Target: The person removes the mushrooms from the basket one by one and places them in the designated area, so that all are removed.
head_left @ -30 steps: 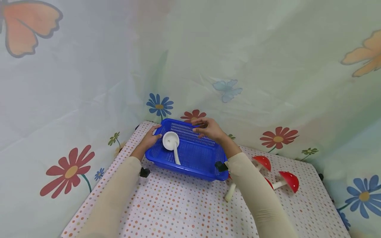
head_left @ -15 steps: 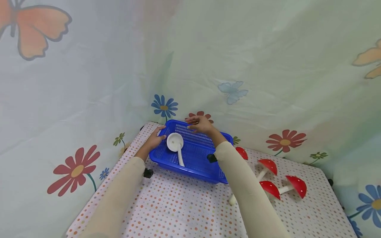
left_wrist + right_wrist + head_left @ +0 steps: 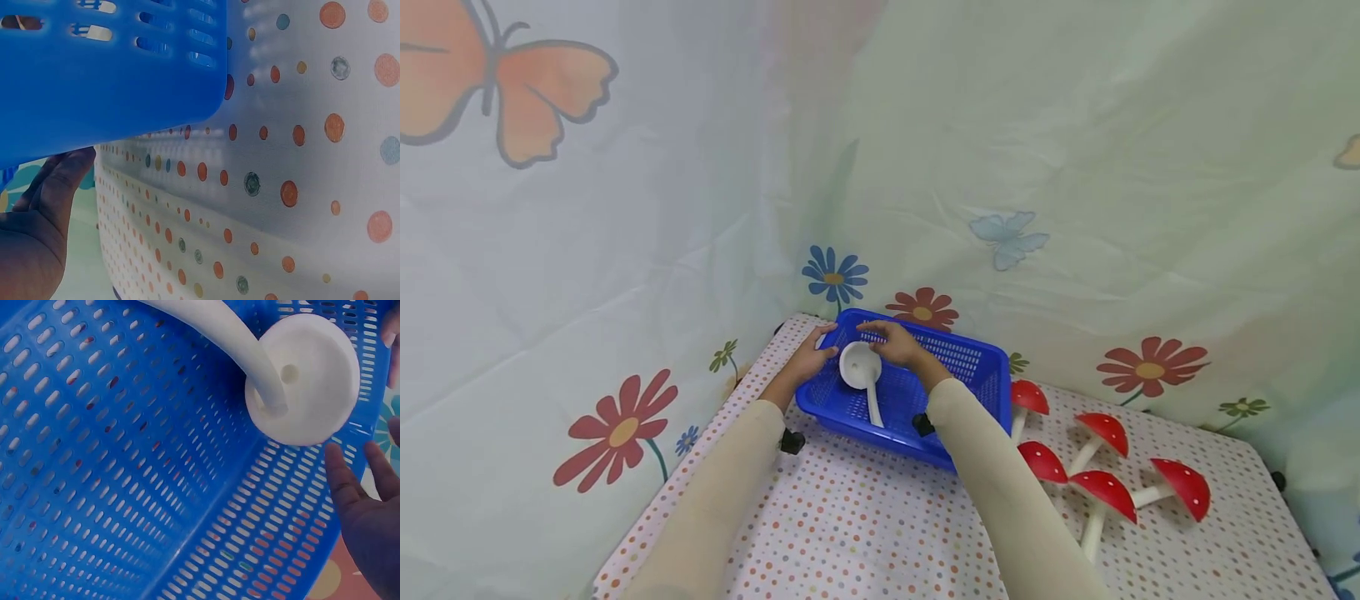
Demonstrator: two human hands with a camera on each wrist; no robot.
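A toy mushroom (image 3: 854, 363) lies in the left part of a blue plastic basket (image 3: 1007, 392), its hollow white underside facing up and its pale stem pointing to the near side. My left hand (image 3: 805, 362) holds the basket's left end, thumb over the rim; in the left wrist view its fingers (image 3: 59, 187) show at the basket's edge. My right hand (image 3: 898, 345) is over the basket with nothing in it, fingers apart. The right wrist view shows a fingertip right at the rim of the mushroom cap (image 3: 325, 381).
Several red-capped mushrooms (image 3: 1105, 492) with white spots and pale stems lie to the right of the basket on a dotted tablecloth (image 3: 850, 533). A hanging cloth wall (image 3: 1075, 208) printed with flowers and butterflies stands close behind the basket and along the left side.
My right hand has moved left and down, from above the basket's far side to the mushroom's cap. My left hand stays at the basket's end. The view has shifted, uncovering more of the red mushrooms.
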